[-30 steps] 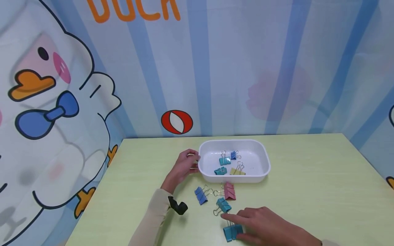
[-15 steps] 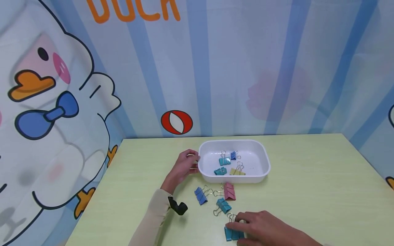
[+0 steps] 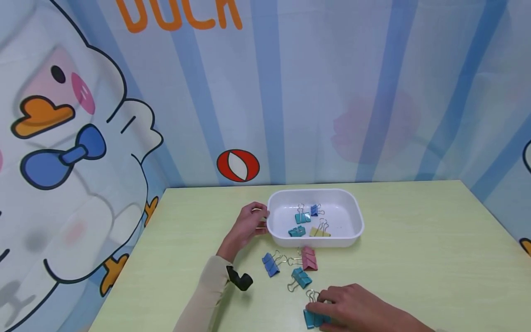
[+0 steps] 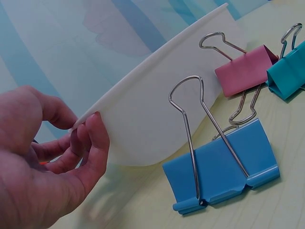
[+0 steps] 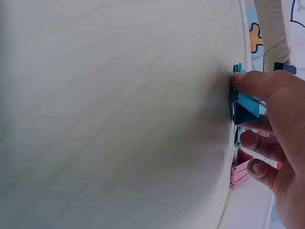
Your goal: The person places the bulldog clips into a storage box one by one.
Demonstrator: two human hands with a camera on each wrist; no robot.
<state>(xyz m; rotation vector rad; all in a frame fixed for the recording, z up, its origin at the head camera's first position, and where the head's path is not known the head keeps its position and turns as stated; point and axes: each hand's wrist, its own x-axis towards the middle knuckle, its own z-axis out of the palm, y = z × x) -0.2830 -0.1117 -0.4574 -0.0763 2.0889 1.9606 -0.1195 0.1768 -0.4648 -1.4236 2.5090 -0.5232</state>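
Note:
My left hand [image 3: 247, 224] pinches the left end of a white plastic tray [image 3: 315, 242] between thumb and fingers, as the left wrist view shows at the tray's rim [image 4: 93, 112]. At the near side of the table, my right hand [image 3: 352, 305] grips a large teal binder clip [image 3: 310, 319]. In the right wrist view, thumb and fingers lie on either side of that teal clip [image 5: 247, 107], which is partly hidden. Between the hands lie a blue binder clip [image 3: 271, 264], a pink one [image 3: 309, 258] and a smaller teal one [image 3: 302, 278].
Inside the tray are two teal binder clips [image 3: 303, 217], a small blue clip [image 3: 315, 210] and a yellow clip [image 3: 320, 232]. The pale yellow table [image 3: 419, 249] ends at a printed cloth backdrop [image 3: 307, 92].
My right hand has drawn back from pointing near the smaller teal clip and closed its fingers on the large teal binder clip, which shifted slightly. The left hand and tray stay put.

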